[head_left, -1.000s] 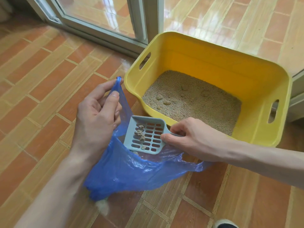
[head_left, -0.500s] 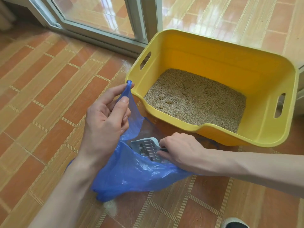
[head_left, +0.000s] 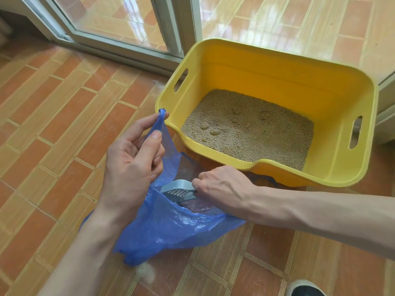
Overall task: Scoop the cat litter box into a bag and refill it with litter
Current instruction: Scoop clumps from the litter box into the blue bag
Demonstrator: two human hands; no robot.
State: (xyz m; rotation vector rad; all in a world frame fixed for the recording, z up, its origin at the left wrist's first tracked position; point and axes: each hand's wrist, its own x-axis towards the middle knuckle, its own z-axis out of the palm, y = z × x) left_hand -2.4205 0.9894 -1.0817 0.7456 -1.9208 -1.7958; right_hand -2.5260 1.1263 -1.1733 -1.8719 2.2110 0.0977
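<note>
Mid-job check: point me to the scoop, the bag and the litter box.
scoop (head_left: 178,190): head view, on its slotted grey-blue blade inside the bag mouth.
bag (head_left: 171,227): head view, on the blue plastic near side.
litter box (head_left: 245,67): head view, on the yellow inner back wall.

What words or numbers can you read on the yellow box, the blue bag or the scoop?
None. The yellow litter box, the blue bag and the grey scoop show no words, labels or numbers in this view.
</note>
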